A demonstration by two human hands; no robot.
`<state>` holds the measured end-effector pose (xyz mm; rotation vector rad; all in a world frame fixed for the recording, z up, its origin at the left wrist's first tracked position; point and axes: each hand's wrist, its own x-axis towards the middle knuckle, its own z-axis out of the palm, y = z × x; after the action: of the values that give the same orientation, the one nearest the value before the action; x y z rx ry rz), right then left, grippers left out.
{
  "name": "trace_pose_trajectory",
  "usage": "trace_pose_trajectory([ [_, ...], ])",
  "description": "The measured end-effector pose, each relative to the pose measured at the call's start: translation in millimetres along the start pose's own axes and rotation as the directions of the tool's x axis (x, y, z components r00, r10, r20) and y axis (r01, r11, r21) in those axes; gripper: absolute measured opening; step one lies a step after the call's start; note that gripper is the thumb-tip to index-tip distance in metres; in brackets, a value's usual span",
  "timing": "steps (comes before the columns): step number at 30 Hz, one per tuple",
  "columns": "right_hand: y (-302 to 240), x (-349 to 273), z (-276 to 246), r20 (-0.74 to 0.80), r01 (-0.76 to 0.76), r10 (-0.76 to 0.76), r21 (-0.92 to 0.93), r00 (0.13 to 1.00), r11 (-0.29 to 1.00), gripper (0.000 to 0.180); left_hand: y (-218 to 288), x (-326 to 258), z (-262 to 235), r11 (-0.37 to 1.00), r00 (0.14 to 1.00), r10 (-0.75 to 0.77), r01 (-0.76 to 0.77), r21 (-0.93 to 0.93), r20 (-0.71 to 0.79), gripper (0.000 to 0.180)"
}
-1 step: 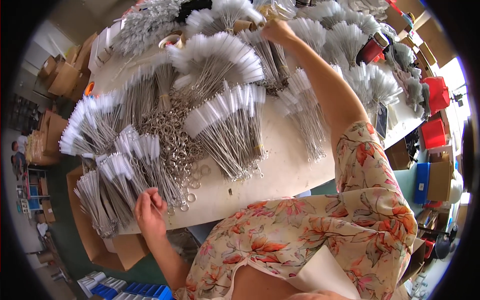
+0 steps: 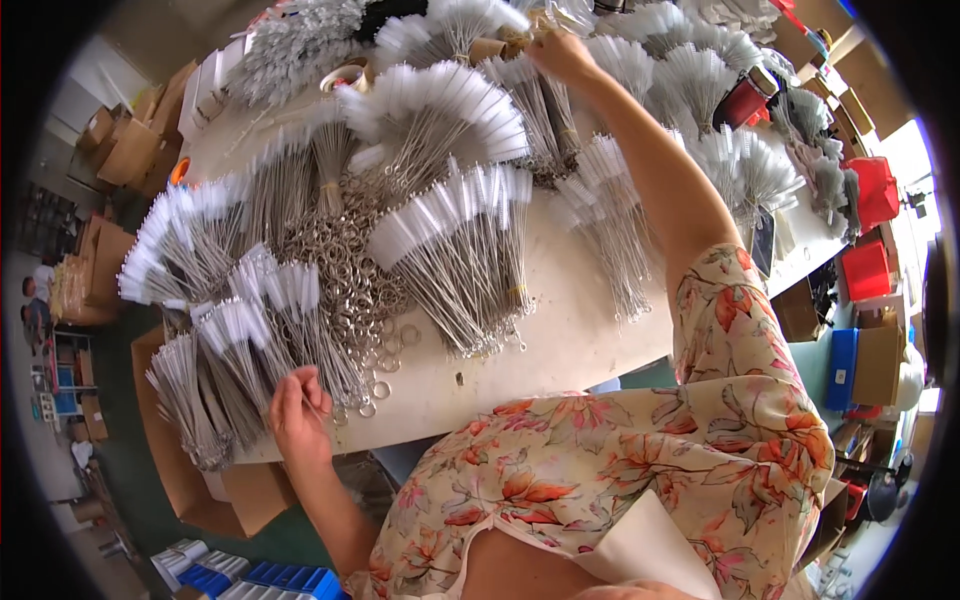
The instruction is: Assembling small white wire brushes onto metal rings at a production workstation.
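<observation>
My left hand (image 2: 300, 418) is closed, fingers curled together, at the near left edge of the table beside bundles of thin wire-handled brushes (image 2: 235, 335) with white bristles. Whatever lies between its fingertips is too small to make out. My right arm stretches across the table. At the far side, my right hand (image 2: 562, 55) has its fingers bent down at a tan heap (image 2: 545, 20) and clear plastic; what they grip is hidden. A fan of brushes (image 2: 455, 250) lies in the middle, loops toward me. Left of it spreads a pile of metal rings (image 2: 345, 255).
More brush bundles (image 2: 440, 110) cover the far part of the table (image 2: 570, 345). A tape roll (image 2: 345, 78) and a dark red cylinder (image 2: 745, 100) stand among them. An open cardboard box (image 2: 230, 500) sits below the left edge; red bins (image 2: 870, 190) stand at the right.
The view has shifted very slightly. My right hand sits a touch farther away at the tan heap, and my left hand is a little higher in view, still curled.
</observation>
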<state>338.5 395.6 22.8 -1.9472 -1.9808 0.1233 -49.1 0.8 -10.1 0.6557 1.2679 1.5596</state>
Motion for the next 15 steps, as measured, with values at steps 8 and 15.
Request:
trace_pose_trajectory([
  [8, -104.9, -170.6, -65.4, -0.043, 0.06, -0.417, 0.998, 0.908, 0.027, 0.019, 14.9, 10.1, 96.9, 0.888, 0.881, 0.344, -0.417, 0.193, 0.324, 0.022],
  [15, -141.8, -313.6, -36.4, 0.065, -0.019, -0.455, 0.994, 0.888, 0.104, 0.03, -21.3, 4.6, 148.7, 0.661, 0.675, 0.541, -0.71, 0.243, 0.502, 0.018],
])
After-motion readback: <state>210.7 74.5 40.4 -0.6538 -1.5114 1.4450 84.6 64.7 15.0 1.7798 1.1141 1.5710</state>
